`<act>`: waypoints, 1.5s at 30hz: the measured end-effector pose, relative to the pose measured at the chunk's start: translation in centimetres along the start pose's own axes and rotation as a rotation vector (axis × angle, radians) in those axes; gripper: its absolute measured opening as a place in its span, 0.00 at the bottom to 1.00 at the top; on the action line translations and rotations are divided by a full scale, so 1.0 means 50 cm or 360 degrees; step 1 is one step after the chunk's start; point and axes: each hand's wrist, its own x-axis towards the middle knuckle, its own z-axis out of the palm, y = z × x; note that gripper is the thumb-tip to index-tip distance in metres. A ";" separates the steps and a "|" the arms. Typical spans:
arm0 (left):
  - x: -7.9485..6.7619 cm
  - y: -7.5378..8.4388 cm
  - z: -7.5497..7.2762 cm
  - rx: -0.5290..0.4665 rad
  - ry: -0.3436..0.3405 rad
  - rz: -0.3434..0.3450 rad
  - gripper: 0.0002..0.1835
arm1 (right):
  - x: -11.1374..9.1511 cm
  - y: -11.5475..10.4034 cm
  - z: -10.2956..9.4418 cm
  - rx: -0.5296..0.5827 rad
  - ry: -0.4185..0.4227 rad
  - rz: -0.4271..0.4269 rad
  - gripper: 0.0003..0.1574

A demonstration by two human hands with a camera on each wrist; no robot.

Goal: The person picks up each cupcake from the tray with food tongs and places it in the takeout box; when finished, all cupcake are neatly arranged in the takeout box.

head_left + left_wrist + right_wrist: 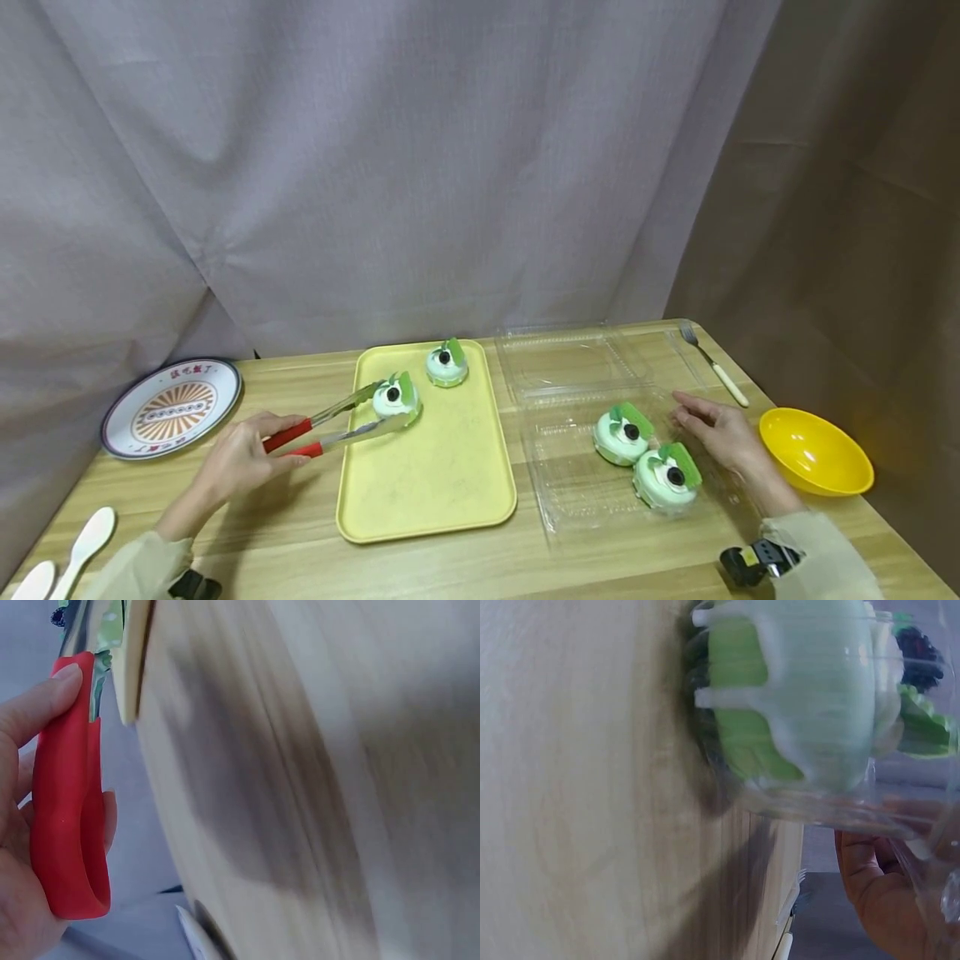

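Observation:
In the head view my left hand (243,454) holds tongs with red handles (288,435), thumb on one handle in the left wrist view. Their metal arms reach over the yellow tray (420,500), on either side of a pale green cake (390,402) with a dark berry and a green leaf. A similar cake (446,367) sits farther back on the tray. My right hand (723,437), fingers loosely extended, is at the right edge of a clear plastic box (570,492). Inside are two more green cakes, one behind (618,442) and one in front (663,483).
The box's clear lid (566,358) lies folded back toward the curtain. A fork (716,367) and a yellow bowl (813,454) are at the right. A patterned plate (172,408) stands at the left, with white spoons (88,537) at the front left.

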 end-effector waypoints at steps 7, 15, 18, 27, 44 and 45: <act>0.005 0.088 -0.012 -0.0135 -0.0086 0.0070 0.26 | -0.003 -0.010 -0.002 -0.0006 -0.0009 0.0002 0.31; 0.040 0.238 0.032 -0.0373 -0.0266 0.0248 0.26 | -0.009 -0.013 0.000 0.0027 0.0023 0.0000 0.30; 0.053 0.285 0.053 -0.0422 -0.0364 0.0261 0.26 | -0.009 -0.015 0.000 0.0029 0.0024 -0.0016 0.29; 0.082 0.381 0.102 -0.0355 -0.0485 0.0329 0.24 | -0.010 -0.016 -0.002 0.0037 0.0051 -0.0038 0.29; 0.113 0.449 0.115 -0.0092 -0.0645 0.0297 0.26 | -0.015 -0.025 -0.006 0.0043 0.0020 0.0013 0.28; 0.114 0.452 0.114 -0.0079 -0.0651 0.0302 0.25 | -0.016 -0.024 -0.007 0.0044 0.0020 0.0011 0.28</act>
